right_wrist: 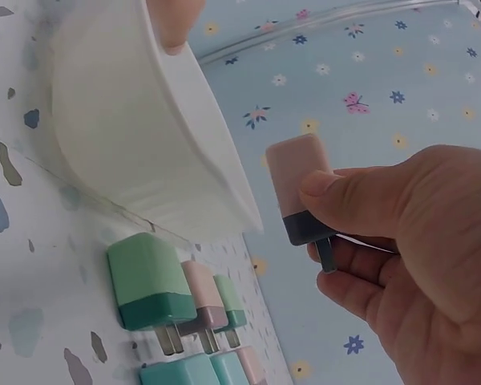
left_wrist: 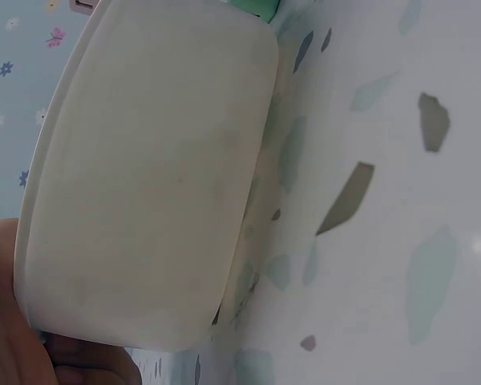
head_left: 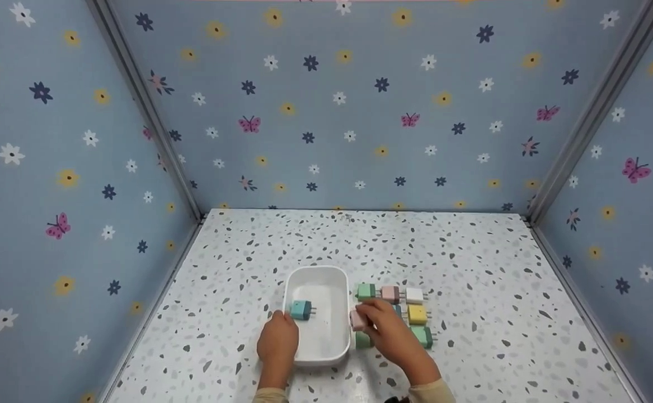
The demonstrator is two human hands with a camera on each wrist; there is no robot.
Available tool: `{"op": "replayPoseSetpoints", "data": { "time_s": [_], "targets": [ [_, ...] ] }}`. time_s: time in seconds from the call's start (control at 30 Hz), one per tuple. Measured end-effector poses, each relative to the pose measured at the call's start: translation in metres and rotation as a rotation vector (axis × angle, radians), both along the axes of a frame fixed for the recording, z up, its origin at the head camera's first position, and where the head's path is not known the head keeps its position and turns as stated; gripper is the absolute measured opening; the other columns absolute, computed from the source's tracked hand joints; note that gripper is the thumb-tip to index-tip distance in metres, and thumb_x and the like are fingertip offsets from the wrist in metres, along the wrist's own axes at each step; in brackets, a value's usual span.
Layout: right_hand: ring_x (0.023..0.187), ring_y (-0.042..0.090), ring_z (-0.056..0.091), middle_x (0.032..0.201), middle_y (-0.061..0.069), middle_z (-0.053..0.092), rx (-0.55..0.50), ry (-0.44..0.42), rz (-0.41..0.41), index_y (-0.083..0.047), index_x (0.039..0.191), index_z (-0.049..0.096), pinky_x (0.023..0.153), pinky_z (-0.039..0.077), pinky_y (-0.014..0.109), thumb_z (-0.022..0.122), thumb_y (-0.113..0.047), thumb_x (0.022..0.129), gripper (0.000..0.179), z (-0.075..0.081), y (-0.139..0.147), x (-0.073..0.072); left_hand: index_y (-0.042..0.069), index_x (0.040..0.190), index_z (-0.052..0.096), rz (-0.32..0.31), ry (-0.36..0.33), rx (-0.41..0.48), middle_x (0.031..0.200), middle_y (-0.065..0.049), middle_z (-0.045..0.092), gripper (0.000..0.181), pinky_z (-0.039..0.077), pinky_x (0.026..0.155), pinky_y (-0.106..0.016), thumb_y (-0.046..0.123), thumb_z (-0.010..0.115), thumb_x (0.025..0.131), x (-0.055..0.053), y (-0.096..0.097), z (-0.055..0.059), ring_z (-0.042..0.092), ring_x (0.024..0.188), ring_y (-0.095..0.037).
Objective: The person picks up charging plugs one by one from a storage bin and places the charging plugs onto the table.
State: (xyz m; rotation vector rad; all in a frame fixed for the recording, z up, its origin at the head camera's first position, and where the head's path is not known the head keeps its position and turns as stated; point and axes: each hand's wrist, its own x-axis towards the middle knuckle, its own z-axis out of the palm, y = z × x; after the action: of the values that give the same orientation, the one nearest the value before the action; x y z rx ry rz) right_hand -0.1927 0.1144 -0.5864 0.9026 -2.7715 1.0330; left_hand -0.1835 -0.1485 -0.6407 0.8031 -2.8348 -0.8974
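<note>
My left hand [head_left: 278, 340] grips the near left rim of a white plastic bin [head_left: 319, 357]; in the left wrist view fingers curl beneath the bin's rim. One blue charger plug [head_left: 301, 309] lies inside the bin. Between thumb and fingers, my right hand [head_left: 391, 331] pinches a pink charger plug [right_wrist: 293, 180] with a dark grey end, its metal prongs pointing down in the right wrist view. The held plug is beside the bin's right rim, raised off the table.
Right of the bin, several charger plugs lie in rows on the speckled table [head_left: 483, 280], including a yellow one [head_left: 417, 314], a white one [head_left: 414, 295] and a green one [head_left: 366, 291]. My right hand partly covers some. Flower-patterned panels [head_left: 326, 112] enclose the table.
</note>
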Motion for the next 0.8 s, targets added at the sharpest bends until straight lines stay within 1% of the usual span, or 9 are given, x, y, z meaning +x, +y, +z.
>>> {"op": "replayPoseSetpoints", "data": {
  "time_s": [0.17, 0.3, 0.4, 0.5, 0.6, 0.73, 0.8],
  "targets": [
    [0.115, 0.013, 0.058, 0.128, -0.001, 0.057, 0.017, 0.011, -0.001, -0.010, 0.132, 0.066, 0.096, 0.053, 0.034, 0.073, -0.011, 0.096, 0.037, -0.001, 0.007, 0.001, 0.001, 0.111, 0.066, 0.000, 0.011, -0.010, 0.092, -0.015, 0.073, 0.037, 0.050, 0.061, -0.043, 0.030, 0.044, 0.109, 0.001, 0.002, -0.001, 0.071, 0.081, -0.031],
    [0.112, 0.011, 0.057, 0.126, -0.002, 0.056, 0.036, 0.005, 0.007, -0.010, 0.131, 0.066, 0.094, 0.053, 0.033, 0.072, -0.012, 0.096, 0.035, -0.001, 0.009, -0.001, 0.001, 0.110, 0.065, -0.006, 0.026, -0.014, 0.090, -0.016, 0.072, 0.037, 0.050, 0.060, -0.043, 0.031, 0.043, 0.109, 0.001, 0.002, -0.001, 0.071, 0.080, -0.031],
    [0.114, 0.011, 0.057, 0.127, -0.002, 0.056, 0.047, -0.002, 0.002, -0.010, 0.131, 0.066, 0.096, 0.052, 0.033, 0.072, -0.013, 0.097, 0.035, -0.002, 0.011, -0.003, -0.001, 0.111, 0.065, -0.020, 0.034, -0.009, 0.092, -0.017, 0.073, 0.039, 0.050, 0.060, -0.042, 0.031, 0.042, 0.109, 0.001, 0.002, 0.000, 0.072, 0.081, -0.032],
    [0.117, 0.013, 0.057, 0.129, -0.002, 0.056, 0.052, -0.008, -0.011, -0.010, 0.132, 0.066, 0.098, 0.052, 0.034, 0.072, -0.012, 0.097, 0.036, -0.003, 0.014, -0.003, -0.002, 0.114, 0.065, -0.030, 0.023, -0.009, 0.095, -0.019, 0.073, 0.040, 0.052, 0.061, -0.044, 0.030, 0.041, 0.109, 0.001, 0.001, -0.001, 0.073, 0.085, -0.034],
    [0.119, 0.014, 0.057, 0.129, -0.002, 0.056, 0.051, 0.007, -0.024, -0.011, 0.132, 0.066, 0.100, 0.051, 0.036, 0.073, -0.017, 0.097, 0.036, -0.005, 0.018, -0.003, -0.002, 0.116, 0.064, -0.029, 0.010, -0.010, 0.097, -0.019, 0.073, 0.040, 0.052, 0.062, -0.045, 0.030, 0.041, 0.109, 0.001, 0.000, -0.001, 0.073, 0.087, -0.035],
    [0.113, 0.014, 0.058, 0.125, -0.002, 0.058, 0.031, 0.041, -0.027, -0.011, 0.131, 0.067, 0.095, 0.053, 0.035, 0.073, -0.024, 0.097, 0.037, -0.007, 0.023, -0.005, -0.001, 0.114, 0.064, -0.025, 0.011, -0.006, 0.096, -0.019, 0.073, 0.040, 0.052, 0.062, -0.044, 0.030, 0.041, 0.109, 0.001, -0.001, -0.002, 0.073, 0.086, -0.034],
    [0.112, 0.013, 0.059, 0.124, -0.002, 0.058, 0.028, 0.037, -0.036, -0.011, 0.131, 0.066, 0.094, 0.054, 0.034, 0.073, -0.025, 0.097, 0.037, -0.008, 0.026, -0.005, -0.001, 0.114, 0.064, -0.023, 0.007, -0.002, 0.098, -0.019, 0.073, 0.040, 0.052, 0.063, -0.044, 0.031, 0.040, 0.110, 0.001, -0.001, -0.002, 0.073, 0.087, -0.034]
  ]
}}
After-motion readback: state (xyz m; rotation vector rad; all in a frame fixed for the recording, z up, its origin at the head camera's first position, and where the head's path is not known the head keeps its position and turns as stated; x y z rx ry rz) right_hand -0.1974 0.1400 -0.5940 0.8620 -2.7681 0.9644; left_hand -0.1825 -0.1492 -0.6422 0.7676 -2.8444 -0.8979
